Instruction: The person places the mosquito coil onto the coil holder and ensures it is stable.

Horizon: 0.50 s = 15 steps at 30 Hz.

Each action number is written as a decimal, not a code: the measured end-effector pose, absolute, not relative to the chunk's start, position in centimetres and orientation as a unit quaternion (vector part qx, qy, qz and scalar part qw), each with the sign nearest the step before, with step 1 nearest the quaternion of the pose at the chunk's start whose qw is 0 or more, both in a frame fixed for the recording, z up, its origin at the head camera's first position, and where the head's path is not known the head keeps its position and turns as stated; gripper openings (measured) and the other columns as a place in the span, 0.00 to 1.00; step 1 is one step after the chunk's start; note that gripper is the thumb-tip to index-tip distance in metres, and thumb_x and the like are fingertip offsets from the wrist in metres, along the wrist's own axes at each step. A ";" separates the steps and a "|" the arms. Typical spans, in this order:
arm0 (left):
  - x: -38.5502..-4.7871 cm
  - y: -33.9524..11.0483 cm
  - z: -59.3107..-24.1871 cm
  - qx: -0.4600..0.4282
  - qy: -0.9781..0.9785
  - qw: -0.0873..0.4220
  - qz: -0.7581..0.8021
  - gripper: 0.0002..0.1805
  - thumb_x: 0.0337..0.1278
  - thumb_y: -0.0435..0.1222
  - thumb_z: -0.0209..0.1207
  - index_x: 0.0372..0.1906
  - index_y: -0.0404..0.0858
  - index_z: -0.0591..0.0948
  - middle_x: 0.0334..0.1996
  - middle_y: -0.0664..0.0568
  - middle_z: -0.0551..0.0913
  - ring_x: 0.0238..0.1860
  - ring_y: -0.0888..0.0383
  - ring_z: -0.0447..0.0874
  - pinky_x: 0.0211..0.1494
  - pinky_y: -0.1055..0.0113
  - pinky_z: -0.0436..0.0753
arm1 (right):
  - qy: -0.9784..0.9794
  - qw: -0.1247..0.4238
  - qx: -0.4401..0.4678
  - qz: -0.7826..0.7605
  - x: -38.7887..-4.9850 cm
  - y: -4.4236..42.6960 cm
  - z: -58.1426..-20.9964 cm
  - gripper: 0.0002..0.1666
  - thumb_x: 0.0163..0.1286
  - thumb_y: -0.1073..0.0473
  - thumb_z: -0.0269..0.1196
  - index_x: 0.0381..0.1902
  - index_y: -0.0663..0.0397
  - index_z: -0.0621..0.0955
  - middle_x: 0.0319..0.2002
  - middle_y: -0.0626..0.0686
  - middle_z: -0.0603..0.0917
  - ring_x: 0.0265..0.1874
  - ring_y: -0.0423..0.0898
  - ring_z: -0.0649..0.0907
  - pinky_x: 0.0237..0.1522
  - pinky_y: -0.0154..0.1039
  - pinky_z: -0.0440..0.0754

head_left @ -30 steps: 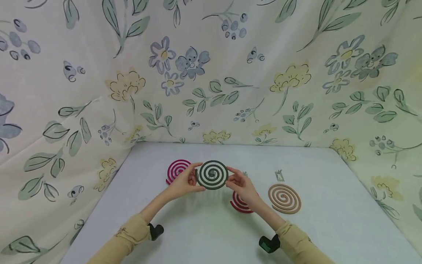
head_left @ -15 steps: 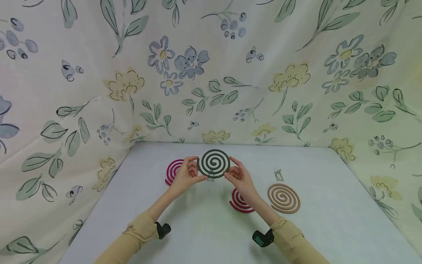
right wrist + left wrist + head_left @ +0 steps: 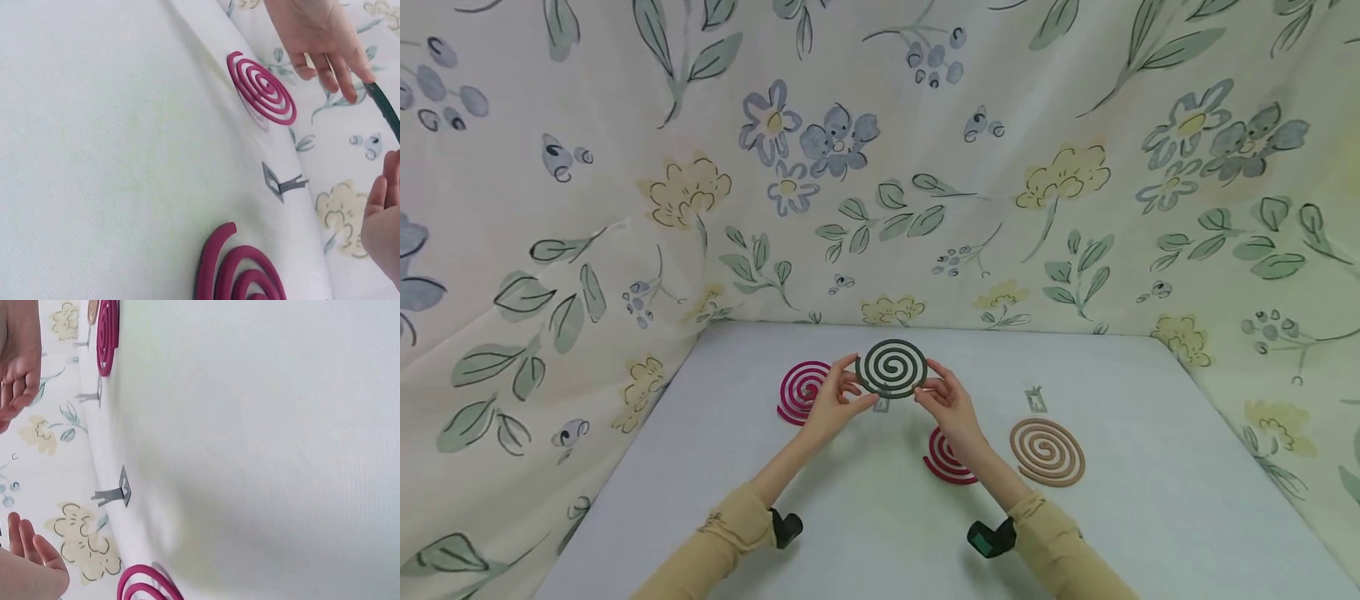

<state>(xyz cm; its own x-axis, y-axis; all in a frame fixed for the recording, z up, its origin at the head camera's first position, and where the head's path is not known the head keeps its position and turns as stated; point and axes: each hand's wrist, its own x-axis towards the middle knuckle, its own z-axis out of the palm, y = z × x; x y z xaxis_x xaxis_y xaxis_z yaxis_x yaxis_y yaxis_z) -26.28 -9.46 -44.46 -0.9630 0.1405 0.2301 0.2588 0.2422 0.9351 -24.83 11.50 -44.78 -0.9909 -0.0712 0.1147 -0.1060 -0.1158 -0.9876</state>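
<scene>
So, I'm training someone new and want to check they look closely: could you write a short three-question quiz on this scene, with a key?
1. Multiple choice: What colour is the held coil, between the left hand and the right hand?
A. Tan
B. Dark green
C. Magenta

2. True or false: The tan coil is gripped by the right hand.

3. Short answer: In the head view, what stands on the table just beyond the tan coil?

Key:
1. B
2. False
3. A small metal stand
</scene>
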 end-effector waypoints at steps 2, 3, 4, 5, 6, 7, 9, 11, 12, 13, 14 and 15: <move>-26.4 -9.1 -44.6 -0.124 -0.780 0.051 -0.611 0.40 0.49 0.31 0.67 0.69 0.41 0.62 0.44 0.38 0.81 0.43 0.44 0.76 0.39 0.75 0.71 | -0.660 0.010 0.063 0.748 -25.0 11.5 -44.9 0.35 0.66 0.69 0.59 0.70 0.52 0.63 0.38 0.43 0.81 0.36 0.35 0.82 0.45 0.27 0.79; -26.4 -9.0 -44.6 -0.122 -0.776 0.050 -0.616 0.41 0.50 0.31 0.67 0.69 0.40 0.62 0.44 0.37 0.80 0.44 0.43 0.76 0.39 0.74 0.72 | -0.660 0.010 0.061 0.749 -25.1 11.4 -45.0 0.36 0.66 0.69 0.59 0.70 0.52 0.62 0.38 0.43 0.81 0.36 0.35 0.81 0.45 0.27 0.79; -26.2 -8.8 -44.3 -0.120 -0.774 0.048 -0.620 0.41 0.51 0.30 0.66 0.70 0.38 0.61 0.44 0.35 0.80 0.44 0.42 0.76 0.39 0.73 0.72 | -0.658 0.010 0.058 0.751 -25.1 11.4 -45.1 0.37 0.65 0.69 0.59 0.70 0.51 0.62 0.39 0.43 0.81 0.36 0.35 0.81 0.45 0.27 0.79; -26.1 -8.7 -43.9 -0.118 -0.772 0.044 -0.623 0.40 0.52 0.29 0.65 0.70 0.37 0.60 0.44 0.34 0.79 0.44 0.42 0.75 0.39 0.74 0.72 | -0.659 0.011 0.055 0.750 -25.2 11.3 -45.1 0.37 0.65 0.70 0.60 0.70 0.51 0.62 0.39 0.44 0.80 0.36 0.35 0.81 0.45 0.27 0.79; -25.8 -8.5 -43.6 -0.118 -0.770 0.041 -0.626 0.40 0.53 0.29 0.64 0.70 0.35 0.59 0.44 0.32 0.79 0.44 0.42 0.75 0.38 0.74 0.73 | -0.659 0.013 0.049 0.751 -25.3 11.2 -45.2 0.37 0.65 0.69 0.60 0.70 0.51 0.63 0.40 0.45 0.80 0.36 0.35 0.81 0.45 0.27 0.79; -25.6 -8.4 -43.2 -0.117 -0.767 0.038 -0.630 0.40 0.53 0.28 0.63 0.70 0.34 0.59 0.44 0.31 0.78 0.43 0.42 0.75 0.38 0.73 0.73 | -0.659 0.015 0.043 0.751 -25.4 11.1 -45.3 0.37 0.65 0.70 0.60 0.70 0.50 0.63 0.40 0.45 0.80 0.35 0.35 0.80 0.45 0.27 0.79; -25.0 -8.2 -42.5 -0.112 -0.764 0.028 -0.635 0.40 0.54 0.27 0.62 0.70 0.31 0.57 0.44 0.28 0.77 0.42 0.43 0.75 0.38 0.73 0.73 | -0.660 0.017 0.032 0.751 -25.6 11.0 -45.4 0.37 0.64 0.70 0.60 0.70 0.50 0.64 0.40 0.46 0.79 0.35 0.35 0.80 0.44 0.26 0.79; -24.9 -8.1 -42.4 -0.107 -0.759 0.024 -0.641 0.39 0.55 0.26 0.61 0.71 0.31 0.57 0.44 0.27 0.76 0.41 0.47 0.75 0.38 0.74 0.73 | -0.661 0.021 0.022 0.750 -25.8 10.8 -45.6 0.37 0.64 0.71 0.60 0.69 0.50 0.64 0.40 0.46 0.79 0.35 0.35 0.80 0.43 0.26 0.79; -25.0 -8.1 -42.7 -0.104 -0.755 0.021 -0.647 0.40 0.54 0.26 0.62 0.71 0.31 0.56 0.44 0.27 0.76 0.41 0.48 0.75 0.38 0.74 0.73 | -0.661 0.023 0.019 0.750 -25.8 10.7 -45.7 0.37 0.64 0.71 0.60 0.69 0.51 0.64 0.40 0.46 0.79 0.34 0.35 0.80 0.43 0.26 0.79; -25.3 -8.1 -43.2 -0.099 -0.751 0.017 -0.653 0.40 0.54 0.26 0.62 0.71 0.32 0.56 0.45 0.27 0.76 0.40 0.50 0.74 0.38 0.74 0.73 | -0.662 0.024 0.016 0.749 -25.9 10.7 -45.8 0.36 0.64 0.71 0.60 0.69 0.51 0.64 0.39 0.46 0.80 0.34 0.35 0.80 0.43 0.26 0.79; -25.6 -8.1 -43.7 -0.095 -0.746 0.015 -0.659 0.41 0.54 0.26 0.62 0.72 0.33 0.56 0.45 0.27 0.76 0.41 0.51 0.74 0.38 0.75 0.73 | -0.662 0.025 0.013 0.749 -25.9 10.6 -45.8 0.36 0.64 0.71 0.60 0.69 0.51 0.65 0.39 0.46 0.80 0.34 0.34 0.80 0.42 0.26 0.79; -25.9 -8.1 -44.3 -0.093 -0.742 0.017 -0.664 0.41 0.54 0.26 0.62 0.72 0.33 0.56 0.45 0.27 0.76 0.40 0.52 0.74 0.38 0.75 0.74 | -0.661 0.025 0.010 0.750 -25.9 10.5 -45.9 0.36 0.65 0.70 0.60 0.69 0.52 0.65 0.39 0.46 0.80 0.34 0.34 0.80 0.42 0.26 0.79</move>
<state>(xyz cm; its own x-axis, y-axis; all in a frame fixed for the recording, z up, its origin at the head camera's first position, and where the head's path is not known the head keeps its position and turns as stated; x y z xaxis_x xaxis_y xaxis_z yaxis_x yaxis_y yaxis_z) -25.88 -8.10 -44.26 -0.9820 0.1162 0.1489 0.1608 0.1009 0.9818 -25.86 10.53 -45.89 -0.9986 0.0232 0.0483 -0.0509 -0.1255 -0.9908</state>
